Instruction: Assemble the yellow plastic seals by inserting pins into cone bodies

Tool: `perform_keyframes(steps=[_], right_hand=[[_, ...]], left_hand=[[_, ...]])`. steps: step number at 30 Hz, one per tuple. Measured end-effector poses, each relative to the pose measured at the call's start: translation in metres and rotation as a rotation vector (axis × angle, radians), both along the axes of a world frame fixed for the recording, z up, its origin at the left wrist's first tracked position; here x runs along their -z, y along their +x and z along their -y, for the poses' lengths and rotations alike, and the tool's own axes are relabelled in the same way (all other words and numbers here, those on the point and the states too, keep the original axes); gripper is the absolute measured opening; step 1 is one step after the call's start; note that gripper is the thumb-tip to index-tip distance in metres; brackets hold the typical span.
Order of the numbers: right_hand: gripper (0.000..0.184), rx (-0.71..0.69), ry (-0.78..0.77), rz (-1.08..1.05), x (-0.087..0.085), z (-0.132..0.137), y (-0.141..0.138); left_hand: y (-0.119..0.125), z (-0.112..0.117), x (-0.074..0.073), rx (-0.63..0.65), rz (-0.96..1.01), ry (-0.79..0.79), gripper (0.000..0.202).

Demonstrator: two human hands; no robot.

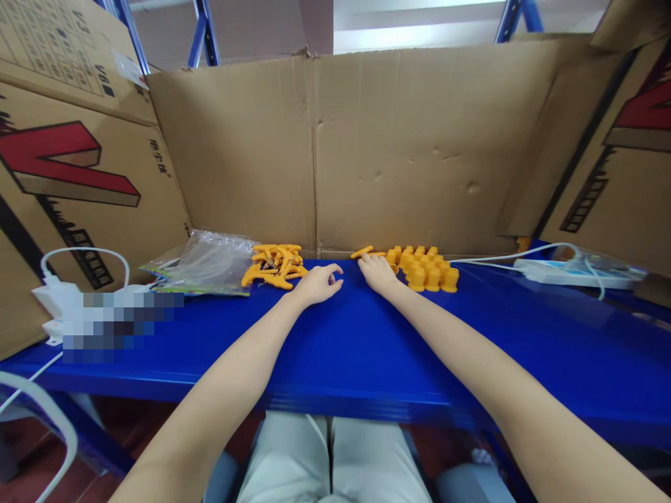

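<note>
My left hand (321, 285) hovers over the blue table, with thumb and fingers apart and nothing between them. Just left of it lies a pile of curved yellow plastic pieces (283, 269) with dark bits of chain among them. My right hand (378, 274) reaches to the back of the table, its fingers bent over a yellow piece (361, 251) whose bar sticks out past the fingertips. How much of that piece is under the fingers is hidden. Beside this hand stand several yellow cup-shaped pieces (432, 272) in close rows.
Clear plastic bags (210, 262) lie left of the pile. A white plug and cable (57, 293) are at the left, and a white power strip (576, 272) at the right. A cardboard wall (409, 154) closes off the back of the blue table (346, 356).
</note>
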State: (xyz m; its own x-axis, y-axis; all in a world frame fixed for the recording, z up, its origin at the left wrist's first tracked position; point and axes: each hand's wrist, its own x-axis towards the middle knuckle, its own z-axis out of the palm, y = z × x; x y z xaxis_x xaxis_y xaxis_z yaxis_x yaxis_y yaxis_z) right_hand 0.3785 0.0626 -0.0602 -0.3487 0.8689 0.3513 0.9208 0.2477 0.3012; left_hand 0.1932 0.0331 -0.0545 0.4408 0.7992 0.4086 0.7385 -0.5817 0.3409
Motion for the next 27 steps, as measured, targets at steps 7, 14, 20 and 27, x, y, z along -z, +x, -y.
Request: perform_keyframes(steps=[7,14,20,27], right_hand=[[0.044,-0.007,0.042,0.022,0.002,-0.003,0.000],[0.032,0.022,-0.033,-0.046,-0.001,-0.006,0.001],[0.035,0.158,-0.155,-0.291,-0.031,-0.026,0.015],[0.037,0.416,-0.108,-0.425,-0.035,-0.047,0.054]], left_hand=[[0.000,0.000,-0.001,-0.002,-0.022,-0.002,0.025],[0.000,-0.001,0.001,0.001,-0.024,-0.002,0.025],[0.000,-0.003,0.003,0.015,-0.034,-0.001,0.026],[0.001,-0.001,0.001,0.015,-0.066,0.005,0.026]])
